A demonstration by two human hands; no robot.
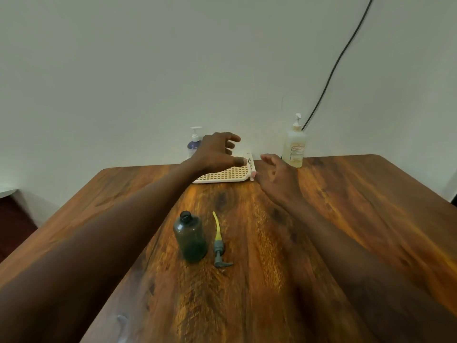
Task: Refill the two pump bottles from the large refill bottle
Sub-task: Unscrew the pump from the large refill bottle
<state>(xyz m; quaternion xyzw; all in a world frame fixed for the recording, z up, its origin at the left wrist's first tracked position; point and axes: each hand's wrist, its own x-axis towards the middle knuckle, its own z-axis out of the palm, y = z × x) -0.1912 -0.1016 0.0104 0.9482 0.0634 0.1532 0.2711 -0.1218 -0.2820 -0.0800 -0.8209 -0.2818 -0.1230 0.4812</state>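
A dark green bottle [190,238] stands uncapped near the middle of the wooden table [346,219]. Its grey pump head with a yellowish dip tube [218,243] lies on the table just to its right. A blue pump bottle [194,142] stands at the far edge, partly hidden behind my left hand [217,152]. That hand hovers above a white perforated tray [230,174] with fingers spread, holding nothing. My right hand [277,177] is held open just right of the tray. The large pale refill bottle [294,147] with a white pump stands at the far right of the tray.
A black cable [338,63] runs down the white wall behind the refill bottle. The table's left edge drops off to a dark floor, and its right edge shows at the far right.
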